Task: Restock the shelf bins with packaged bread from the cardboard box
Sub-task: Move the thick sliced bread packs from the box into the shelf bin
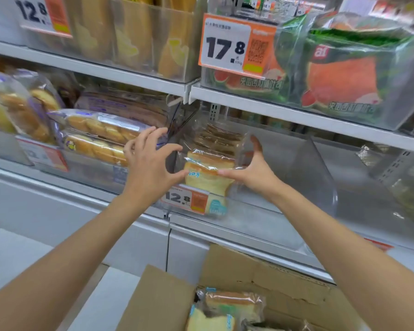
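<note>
Golden sliced loaf in a clear wrapper: this bread pack [208,168] stood upright at the front left corner of a transparent shelf bin [320,168], with more slices of the same kind lined up behind it toward the back of the bin. The left hand [151,161] was at the pack's left side, fingers spread wide and slightly curved, thumb tip at the wrapper's edge; it gripped nothing. The right hand [251,173] was at the pack's right side, thumb raised, straight fingers reaching across the front of the wrapper, not curled around it. Whether they pressed on the plastic was hard to tell.

An orange and white price tag [182,199] reading 12.8 hung on the bin's front edge, just below the pack. The rest of the bin, toward its right wall, showed only bare plastic. The bin sat on the front edge of the middle shelf [249,232].

In the next bin to the left lay purple-trimmed bun packs [98,137], stacked flat. On the shelf above, at the right, stood watermelon-print toast packs [344,75] behind a 17.8 price tag [234,44].

Below the shelf, at the bottom edge of the view, an open cardboard box [261,278] held more wrapped loaves [232,304] lying on their sides.
</note>
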A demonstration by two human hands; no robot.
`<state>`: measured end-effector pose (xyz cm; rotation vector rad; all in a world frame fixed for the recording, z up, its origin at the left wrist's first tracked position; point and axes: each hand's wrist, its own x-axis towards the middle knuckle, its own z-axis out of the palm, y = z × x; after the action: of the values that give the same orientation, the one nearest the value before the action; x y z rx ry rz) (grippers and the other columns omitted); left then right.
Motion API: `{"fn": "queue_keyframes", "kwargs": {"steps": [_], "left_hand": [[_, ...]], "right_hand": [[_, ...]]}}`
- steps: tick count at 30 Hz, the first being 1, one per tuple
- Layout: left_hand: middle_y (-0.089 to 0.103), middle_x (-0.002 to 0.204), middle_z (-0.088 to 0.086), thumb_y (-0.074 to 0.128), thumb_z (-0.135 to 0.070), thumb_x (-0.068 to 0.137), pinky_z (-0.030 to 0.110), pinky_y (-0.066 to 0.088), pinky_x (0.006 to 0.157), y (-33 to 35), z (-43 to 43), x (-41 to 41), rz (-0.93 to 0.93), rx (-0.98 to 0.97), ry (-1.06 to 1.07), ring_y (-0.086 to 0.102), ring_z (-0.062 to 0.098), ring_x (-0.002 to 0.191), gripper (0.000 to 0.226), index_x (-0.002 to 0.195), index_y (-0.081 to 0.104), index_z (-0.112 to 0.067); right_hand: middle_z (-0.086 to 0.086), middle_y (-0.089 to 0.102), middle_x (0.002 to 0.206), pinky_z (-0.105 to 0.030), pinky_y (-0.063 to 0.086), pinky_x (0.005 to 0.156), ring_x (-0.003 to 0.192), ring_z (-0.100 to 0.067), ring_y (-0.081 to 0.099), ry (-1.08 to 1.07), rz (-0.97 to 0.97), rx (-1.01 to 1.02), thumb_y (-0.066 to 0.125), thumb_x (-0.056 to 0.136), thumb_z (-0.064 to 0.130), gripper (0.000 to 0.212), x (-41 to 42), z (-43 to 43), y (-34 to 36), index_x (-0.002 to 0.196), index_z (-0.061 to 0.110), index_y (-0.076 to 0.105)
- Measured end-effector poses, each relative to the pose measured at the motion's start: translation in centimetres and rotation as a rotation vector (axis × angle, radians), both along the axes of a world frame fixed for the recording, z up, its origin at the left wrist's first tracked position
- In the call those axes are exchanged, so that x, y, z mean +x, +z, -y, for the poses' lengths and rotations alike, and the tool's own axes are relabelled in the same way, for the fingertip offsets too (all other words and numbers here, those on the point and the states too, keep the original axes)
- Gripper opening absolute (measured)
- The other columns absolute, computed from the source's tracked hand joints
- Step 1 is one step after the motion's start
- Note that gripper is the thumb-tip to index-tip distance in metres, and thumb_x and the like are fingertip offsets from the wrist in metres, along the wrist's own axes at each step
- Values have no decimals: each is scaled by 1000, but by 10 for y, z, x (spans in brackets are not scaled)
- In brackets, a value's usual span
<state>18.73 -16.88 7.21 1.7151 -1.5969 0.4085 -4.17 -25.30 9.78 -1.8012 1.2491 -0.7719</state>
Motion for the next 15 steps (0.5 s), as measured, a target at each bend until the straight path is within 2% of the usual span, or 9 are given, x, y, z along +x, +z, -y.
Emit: {"fn": "queue_keyframes", "kwargs": {"steps": [1,2,4,6,7,9,11,12,15], "left_hand": [[47,143,2,82,-51,66,47,19,107,-3,0,2,-32,2,-10,29,25,141,47,107,70,-32],[46,144,2,82,-51,66,48,19,107,-4,0,3,-51,9,-16,29,24,141,46,107,71,-33],[45,145,1,81,-52,66,48,20,107,-4,2,3,-55,25,-13,28,24,142,47,108,71,-35],[44,146,1,81,-53,66,47,19,108,-2,2,1,-57,42,-13,27,24,142,46,108,71,-37],[44,147,0,81,-53,66,47,19,108,-1,2,1,-68,49,-14,27,23,143,45,107,71,-37],[43,148,-1,81,-52,68,47,19,109,-1,0,1,-85,59,-11,25,22,143,42,106,72,-37],[41,150,-1,79,-51,71,46,18,109,-1,0,0,-79,73,1,23,21,144,38,105,72,-37],[40,151,-1,78,-51,72,46,18,110,-1,0,0,-74,84,8,21,21,145,37,105,73,-36],[35,154,2,78,-49,74,47,17,111,1,-2,-5,-48,107,29,18,22,147,39,110,71,-34]], "right_hand": [[4,35,146,-28,35,108,135,-12,35,68,-80,-40,91,60,37,123,-3,1,5,154,27,13],[4,36,146,-27,34,109,136,-13,35,142,-188,-59,91,61,35,115,-2,2,8,153,26,21],[2,48,133,-25,39,101,124,-16,45,212,-371,-154,90,64,28,87,8,-1,10,139,22,45],[3,53,118,-24,39,84,103,-14,47,138,-361,-278,90,64,26,66,19,-5,6,119,24,54],[2,51,117,-22,37,82,98,-13,46,86,-327,-311,90,64,26,61,23,-6,2,112,27,53],[-1,43,121,-21,37,86,96,-12,47,39,-275,-292,88,66,26,60,26,-10,-3,110,30,47],[-3,39,128,-25,41,94,102,-15,49,58,-296,-214,88,67,33,65,25,-11,-2,115,31,45],[-5,37,133,-30,41,101,112,-18,48,60,-317,-184,87,66,40,69,23,-9,-1,120,32,46],[-8,22,154,-42,25,116,142,-27,20,63,-424,-167,81,65,57,83,16,-13,9,136,36,44]]}}
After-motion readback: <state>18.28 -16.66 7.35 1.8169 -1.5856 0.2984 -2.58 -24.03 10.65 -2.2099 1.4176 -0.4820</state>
